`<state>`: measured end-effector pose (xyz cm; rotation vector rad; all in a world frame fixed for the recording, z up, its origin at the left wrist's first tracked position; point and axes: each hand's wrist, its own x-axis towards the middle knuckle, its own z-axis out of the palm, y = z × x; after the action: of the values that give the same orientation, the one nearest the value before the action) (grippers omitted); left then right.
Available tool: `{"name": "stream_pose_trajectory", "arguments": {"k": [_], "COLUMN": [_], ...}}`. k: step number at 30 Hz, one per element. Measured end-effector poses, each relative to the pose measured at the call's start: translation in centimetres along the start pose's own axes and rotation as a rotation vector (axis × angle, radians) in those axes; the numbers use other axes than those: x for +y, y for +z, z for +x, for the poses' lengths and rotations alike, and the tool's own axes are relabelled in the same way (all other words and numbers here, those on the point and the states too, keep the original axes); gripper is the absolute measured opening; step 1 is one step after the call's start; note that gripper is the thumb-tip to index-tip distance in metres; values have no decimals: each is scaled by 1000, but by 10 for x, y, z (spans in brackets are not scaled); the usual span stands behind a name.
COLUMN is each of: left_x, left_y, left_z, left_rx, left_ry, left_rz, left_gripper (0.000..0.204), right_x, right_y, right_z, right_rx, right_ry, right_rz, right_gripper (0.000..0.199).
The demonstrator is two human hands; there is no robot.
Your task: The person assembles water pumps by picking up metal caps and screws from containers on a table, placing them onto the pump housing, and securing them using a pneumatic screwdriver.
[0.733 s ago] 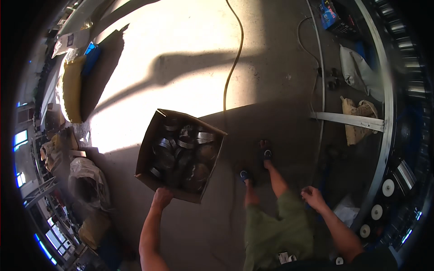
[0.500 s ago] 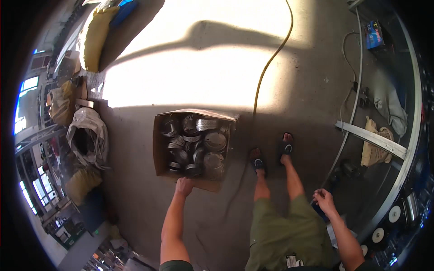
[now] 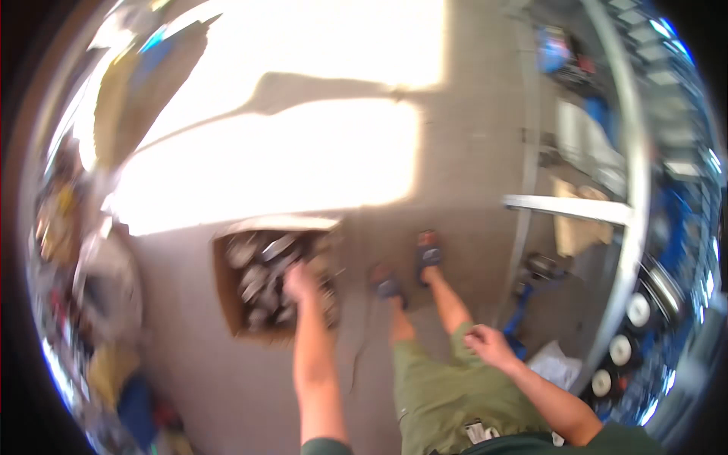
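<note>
An open cardboard box (image 3: 224,284) stands on the floor ahead of me, left of my feet. Round silvery metal parts (image 3: 256,287) fill it, too smeared by motion to make out singly. Over the box's right half reaches my left hand (image 3: 302,282), in front of the parts; blur hides its fingers and whether it touches or holds any part. My right hand (image 3: 489,345) hovers by my right thigh, away from the box, its fingers curled in loosely and no object showing in them.
A pale metal frame (image 3: 633,174) with a crossbar runs along the right. Beyond it lie a tan bag (image 3: 576,227), a white sack (image 3: 588,140) and white round discs (image 3: 637,311). Sacks (image 3: 110,280) line the left side. Sunlight falls on the floor (image 3: 303,152) ahead.
My left hand has gone from the box's near edge to above its contents. My right hand has come inward toward my thigh. The whole view has shifted and blurred.
</note>
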<state>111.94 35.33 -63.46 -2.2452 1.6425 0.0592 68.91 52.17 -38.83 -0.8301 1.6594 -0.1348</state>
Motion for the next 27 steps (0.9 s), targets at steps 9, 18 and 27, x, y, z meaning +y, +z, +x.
{"name": "stream_pose_trajectory", "arguments": {"k": [9, 18, 27], "left_x": [20, 289, 473], "left_y": [-334, -676, -738], "left_z": [-125, -395, -533], "left_rx": [270, -210, -79], "left_ry": [276, 1733, 2401], "left_rz": [-625, -957, -885], "left_gripper": [26, 33, 38], "right_x": [-68, -49, 49], "right_y": [-90, -252, -339], "right_z": [-187, -344, -419], "right_rx": [219, 506, 874], "right_ry": [-136, -494, -685], "right_rz": [198, 655, 1066], "right_gripper": [39, 87, 100]}}
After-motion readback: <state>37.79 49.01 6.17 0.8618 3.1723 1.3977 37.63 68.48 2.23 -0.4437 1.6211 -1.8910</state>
